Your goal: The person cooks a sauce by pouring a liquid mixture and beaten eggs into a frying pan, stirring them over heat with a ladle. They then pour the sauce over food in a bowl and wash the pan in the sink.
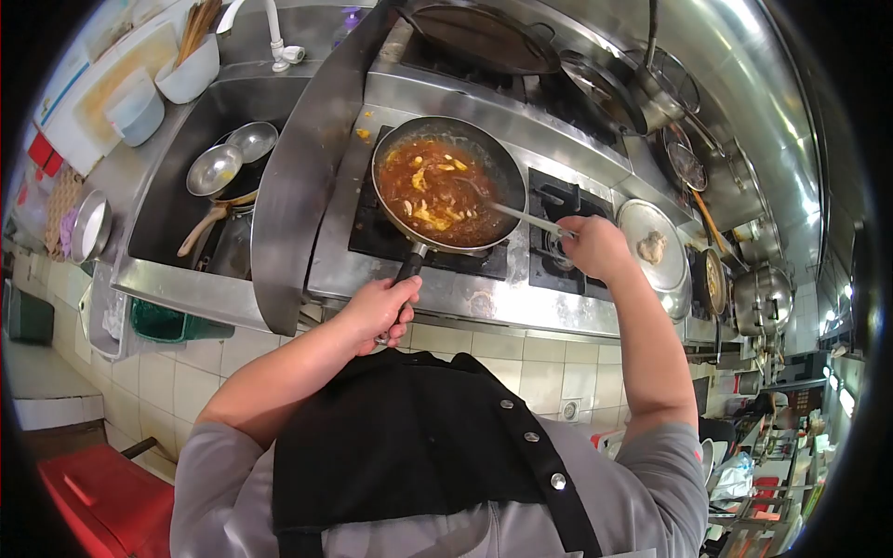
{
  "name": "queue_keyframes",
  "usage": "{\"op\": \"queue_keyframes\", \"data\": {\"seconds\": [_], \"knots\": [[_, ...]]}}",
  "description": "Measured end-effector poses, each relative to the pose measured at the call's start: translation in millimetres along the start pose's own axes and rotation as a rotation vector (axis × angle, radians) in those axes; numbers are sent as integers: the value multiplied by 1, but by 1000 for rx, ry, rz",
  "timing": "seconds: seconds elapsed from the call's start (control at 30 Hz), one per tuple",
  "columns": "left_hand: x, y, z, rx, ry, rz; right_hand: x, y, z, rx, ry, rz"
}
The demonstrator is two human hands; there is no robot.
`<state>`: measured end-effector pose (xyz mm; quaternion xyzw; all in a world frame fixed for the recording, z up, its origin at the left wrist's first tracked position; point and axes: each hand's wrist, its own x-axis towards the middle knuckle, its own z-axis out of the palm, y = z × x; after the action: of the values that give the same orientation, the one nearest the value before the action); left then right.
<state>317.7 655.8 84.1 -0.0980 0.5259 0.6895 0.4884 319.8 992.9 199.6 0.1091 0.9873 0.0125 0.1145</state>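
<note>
A frying pan with bubbling red-brown sauce and yellow pieces sits over a burner of the steel stove. My left hand is closed around the pan's black handle, below the pan. To the right, my right hand grips the end of a metal spoon or ladle. Its shaft slants over the pan's right rim, and its head is hidden in the sauce.
A round lid or tray lies right of the second burner. Left, past a curved steel divider, a sink holds ladles and pans. A large flat pan stands behind. More pots and pans line the right side.
</note>
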Motion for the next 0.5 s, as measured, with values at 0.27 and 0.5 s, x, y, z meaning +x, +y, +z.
{"op": "queue_keyframes", "data": {"seconds": [0.27, 0.5], "knots": [[-3, 2, 0, -78, -11, -20, -24, -8, -12, 83, 8, -173], [2, 4, -4, -19, -15, -26, 16, 15, -9, -87, 431, -125]]}}
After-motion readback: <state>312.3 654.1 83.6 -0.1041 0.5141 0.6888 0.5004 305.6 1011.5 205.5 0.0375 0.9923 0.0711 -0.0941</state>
